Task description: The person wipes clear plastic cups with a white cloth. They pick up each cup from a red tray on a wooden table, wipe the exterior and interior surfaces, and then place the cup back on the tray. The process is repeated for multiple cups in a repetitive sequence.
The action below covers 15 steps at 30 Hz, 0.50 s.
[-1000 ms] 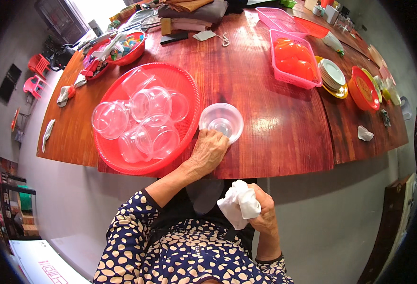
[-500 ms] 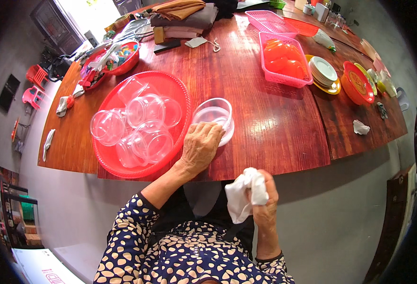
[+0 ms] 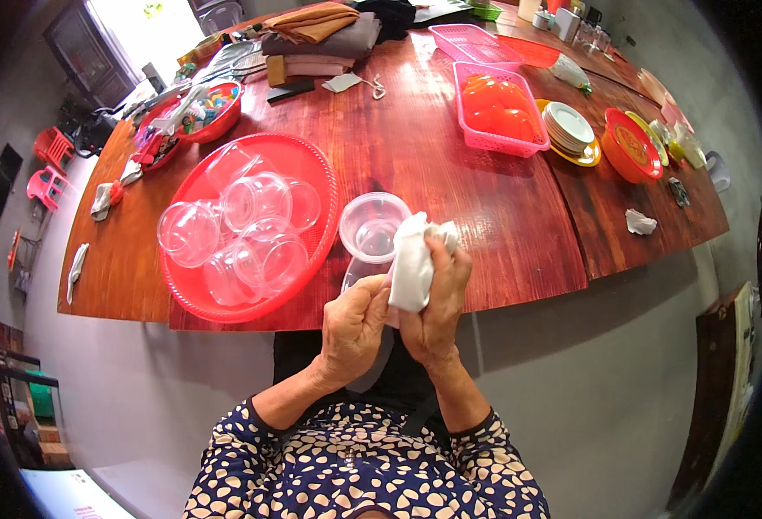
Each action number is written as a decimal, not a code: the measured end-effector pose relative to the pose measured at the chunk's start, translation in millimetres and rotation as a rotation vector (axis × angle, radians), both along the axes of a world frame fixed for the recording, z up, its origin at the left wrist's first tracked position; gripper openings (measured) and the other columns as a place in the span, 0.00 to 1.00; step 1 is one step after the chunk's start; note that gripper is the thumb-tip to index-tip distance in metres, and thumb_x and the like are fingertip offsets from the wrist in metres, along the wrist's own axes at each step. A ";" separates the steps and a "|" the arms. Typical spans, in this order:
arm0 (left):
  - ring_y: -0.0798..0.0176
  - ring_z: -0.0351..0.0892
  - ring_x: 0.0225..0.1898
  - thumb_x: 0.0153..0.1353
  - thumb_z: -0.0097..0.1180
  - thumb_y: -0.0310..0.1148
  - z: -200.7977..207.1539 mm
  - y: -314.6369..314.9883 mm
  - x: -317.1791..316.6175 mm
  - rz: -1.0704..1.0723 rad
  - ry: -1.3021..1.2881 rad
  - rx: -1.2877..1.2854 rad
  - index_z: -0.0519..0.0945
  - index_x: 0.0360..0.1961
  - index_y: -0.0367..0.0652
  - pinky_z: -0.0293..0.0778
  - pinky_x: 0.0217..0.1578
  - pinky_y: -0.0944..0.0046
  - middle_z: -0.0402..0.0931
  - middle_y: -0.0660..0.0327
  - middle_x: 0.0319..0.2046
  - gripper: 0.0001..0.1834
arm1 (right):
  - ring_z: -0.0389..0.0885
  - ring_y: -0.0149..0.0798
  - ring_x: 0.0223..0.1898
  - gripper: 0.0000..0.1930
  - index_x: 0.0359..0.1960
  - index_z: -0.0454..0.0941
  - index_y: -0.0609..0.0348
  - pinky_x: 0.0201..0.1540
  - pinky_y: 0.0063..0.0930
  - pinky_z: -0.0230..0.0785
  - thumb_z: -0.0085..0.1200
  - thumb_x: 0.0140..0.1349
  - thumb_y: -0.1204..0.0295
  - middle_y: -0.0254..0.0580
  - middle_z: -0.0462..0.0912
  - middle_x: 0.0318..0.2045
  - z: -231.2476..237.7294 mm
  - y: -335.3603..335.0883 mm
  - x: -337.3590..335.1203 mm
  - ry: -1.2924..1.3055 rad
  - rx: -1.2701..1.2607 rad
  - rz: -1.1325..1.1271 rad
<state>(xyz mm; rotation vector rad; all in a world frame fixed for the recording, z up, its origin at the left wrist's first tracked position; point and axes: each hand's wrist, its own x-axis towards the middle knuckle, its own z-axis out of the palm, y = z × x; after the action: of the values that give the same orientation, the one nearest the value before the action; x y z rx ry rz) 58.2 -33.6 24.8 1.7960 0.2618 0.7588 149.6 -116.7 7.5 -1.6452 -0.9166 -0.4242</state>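
A white cloth (image 3: 412, 264) is bunched in my right hand (image 3: 440, 298), whose fingers are wrapped round it. My left hand (image 3: 352, 333) is closed beside it, close to the cloth's lower left edge. What its fingers pinch is mostly hidden; a thin see-through plastic piece (image 3: 356, 274) shows just above them. Beyond both hands, a clear plastic bowl (image 3: 372, 227) stands upright on the table. To the left, several clear plastic bowls (image 3: 264, 259) lie tipped and leaning in a large round red tray (image 3: 324, 164).
On the wooden table (image 3: 519, 233), a pink basket (image 3: 506, 143) holds orange-red items. White plates (image 3: 569, 124) and a red-orange basin (image 3: 632, 143) stand at the right. Red baskets of small items (image 3: 216, 125) and folded cloths (image 3: 320, 43) lie farther back. A crumpled white cloth (image 3: 640, 222) sits near the right edge.
My left hand has left the bowl and drawn back toward the table's edge. My right hand has raised the cloth up and left, next to my left hand.
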 end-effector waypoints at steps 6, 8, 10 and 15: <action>0.66 0.80 0.29 0.65 0.49 0.23 -15.0 14.0 -34.8 -0.121 0.058 0.059 0.77 0.42 0.31 0.75 0.32 0.69 0.80 0.56 0.30 0.08 | 0.68 0.57 0.57 0.25 0.53 0.68 0.68 0.56 0.43 0.63 0.57 0.52 0.75 0.58 0.66 0.56 -18.1 -14.6 -4.5 -0.295 -0.086 0.175; 0.65 0.80 0.29 0.65 0.49 0.23 -17.7 13.1 -39.9 -0.184 -0.015 0.071 0.77 0.42 0.32 0.76 0.33 0.69 0.80 0.56 0.32 0.07 | 0.73 0.53 0.51 0.23 0.49 0.70 0.67 0.51 0.39 0.67 0.60 0.50 0.74 0.55 0.72 0.50 -18.0 -12.5 5.3 -0.053 0.023 0.277; 0.65 0.81 0.29 0.65 0.49 0.23 -19.5 10.2 -41.4 -0.244 -0.074 0.037 0.76 0.42 0.32 0.77 0.33 0.68 0.80 0.56 0.33 0.08 | 0.80 0.43 0.41 0.20 0.46 0.73 0.66 0.43 0.30 0.72 0.60 0.49 0.77 0.51 0.77 0.43 -11.7 -8.0 15.0 0.316 0.075 0.375; 0.69 0.79 0.34 0.64 0.50 0.24 -26.0 6.8 -46.9 -0.241 0.209 -0.234 0.75 0.46 0.35 0.75 0.40 0.69 0.80 0.60 0.34 0.10 | 0.80 0.43 0.42 0.19 0.43 0.74 0.66 0.44 0.31 0.72 0.62 0.47 0.76 0.49 0.78 0.41 -11.7 2.1 6.2 0.479 0.024 0.386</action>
<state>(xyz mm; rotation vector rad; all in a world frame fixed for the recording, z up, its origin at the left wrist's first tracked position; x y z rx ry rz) 11.3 -26.8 -1.2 1.6476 0.2549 0.3546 155.8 -114.6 -4.2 -1.4149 -0.8288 0.2170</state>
